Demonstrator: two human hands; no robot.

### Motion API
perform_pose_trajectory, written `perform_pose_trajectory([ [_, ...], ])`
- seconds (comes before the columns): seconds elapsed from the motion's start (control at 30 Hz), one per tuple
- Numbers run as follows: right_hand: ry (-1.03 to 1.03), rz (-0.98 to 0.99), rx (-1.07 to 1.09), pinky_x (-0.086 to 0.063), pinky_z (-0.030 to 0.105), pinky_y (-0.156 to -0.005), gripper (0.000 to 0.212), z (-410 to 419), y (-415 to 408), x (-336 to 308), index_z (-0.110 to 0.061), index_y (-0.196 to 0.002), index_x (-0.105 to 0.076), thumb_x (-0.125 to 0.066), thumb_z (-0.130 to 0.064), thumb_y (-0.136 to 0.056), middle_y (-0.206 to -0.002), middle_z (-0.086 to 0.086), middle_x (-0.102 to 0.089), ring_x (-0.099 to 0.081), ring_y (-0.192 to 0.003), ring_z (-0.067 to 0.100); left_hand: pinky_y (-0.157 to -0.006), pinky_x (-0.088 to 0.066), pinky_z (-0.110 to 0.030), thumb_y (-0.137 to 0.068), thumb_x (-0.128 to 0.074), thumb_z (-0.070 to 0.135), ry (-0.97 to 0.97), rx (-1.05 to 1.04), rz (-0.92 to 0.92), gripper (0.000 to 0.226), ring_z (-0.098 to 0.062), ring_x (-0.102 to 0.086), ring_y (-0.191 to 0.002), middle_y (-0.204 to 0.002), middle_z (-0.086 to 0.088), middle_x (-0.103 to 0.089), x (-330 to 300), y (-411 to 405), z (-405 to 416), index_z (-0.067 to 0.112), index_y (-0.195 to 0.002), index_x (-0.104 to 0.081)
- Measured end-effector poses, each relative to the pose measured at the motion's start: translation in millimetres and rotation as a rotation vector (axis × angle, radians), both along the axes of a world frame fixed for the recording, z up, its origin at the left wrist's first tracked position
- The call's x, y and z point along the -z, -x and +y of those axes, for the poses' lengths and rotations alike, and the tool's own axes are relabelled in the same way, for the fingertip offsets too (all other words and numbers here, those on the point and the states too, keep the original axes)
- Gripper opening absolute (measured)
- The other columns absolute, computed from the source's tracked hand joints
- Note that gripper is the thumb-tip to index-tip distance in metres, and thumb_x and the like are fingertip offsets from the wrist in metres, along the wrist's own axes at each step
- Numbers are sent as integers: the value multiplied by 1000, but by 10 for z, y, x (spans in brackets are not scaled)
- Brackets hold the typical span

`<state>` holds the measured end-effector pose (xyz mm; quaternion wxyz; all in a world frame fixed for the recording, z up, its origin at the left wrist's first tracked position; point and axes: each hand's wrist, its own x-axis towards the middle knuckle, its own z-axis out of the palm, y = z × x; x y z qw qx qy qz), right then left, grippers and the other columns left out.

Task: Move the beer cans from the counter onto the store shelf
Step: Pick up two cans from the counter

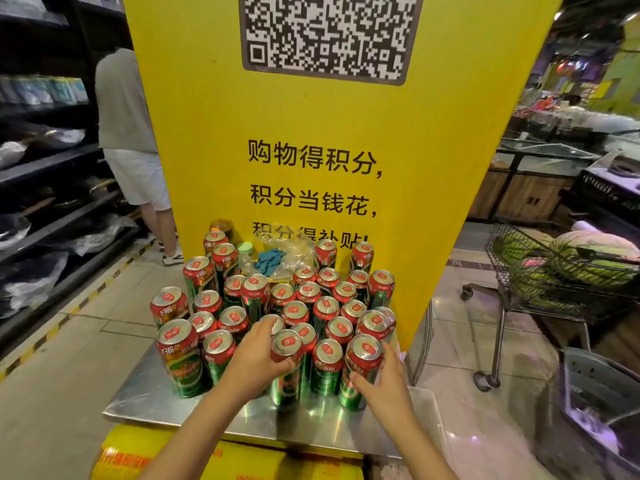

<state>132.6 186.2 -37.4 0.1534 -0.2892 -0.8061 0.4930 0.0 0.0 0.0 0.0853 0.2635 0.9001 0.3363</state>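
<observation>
Beer cans [277, 317] stand upright, long axes vertical, clustered on the steel counter [145, 393] before a yellow sign [311, 133]. Left hand [256, 355] grips a near-row can [287, 362]; right hand [377, 375] grips the near-right can [362, 362]. Both lift straight up.

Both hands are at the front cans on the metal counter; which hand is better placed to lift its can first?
Probably the right hand: it wraps the front corner can, free on its outer side. The left hand holds a can hemmed in by neighbours.
</observation>
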Motion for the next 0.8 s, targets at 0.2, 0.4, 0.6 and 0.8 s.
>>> perform_pose_trajectory([
  [0.2, -69, -33, 22, -33, 30, -104, 83, 38, 100, 40, -16, -145, -26, -75, -21, -78, -145, 4, -35, -38, -130, 19, -99, -38, -21, -73, -78, 19, 43, 73, -97, 93, -16, -46, -126, -142, -2, -45, 162, 56, 19, 17, -147, -21],
  [0.4, -177, -78, 42, -36, 35, -104, 81, 128, 148, 66, -18, -144, -32, -76, -27, -76, -141, 4, -37, -39, -129, 22, -99, -37, -25, -74, -77, 31, 99, 46, 38, 86, -18, -45, -124, -140, -1, -41, 151, 66, 54, 19, -144, -29],
  [0.6, -275, -101, 59, -46, 35, -90, 70, 185, 131, 55, -27, -128, -48, -78, -45, -67, -119, -2, -48, -49, -111, 18, -83, -45, -25, -62, -76, 57, 146, -38, 65, 80, -16, -51, -102, -119, 0, -48, 200, 54, 78, 21, -127, -47],
  [0.8, -291, -85, 61, -48, 32, -70, 63, 210, 155, 13, -22, -107, -47, -83, -45, -61, -103, -5, -59, -58, -94, 17, -78, -49, -30, -59, -64, 76, 245, -114, 165, 84, -20, -53, -101, -111, 0, -51, 275, -21, 152, 18, -117, -45],
])
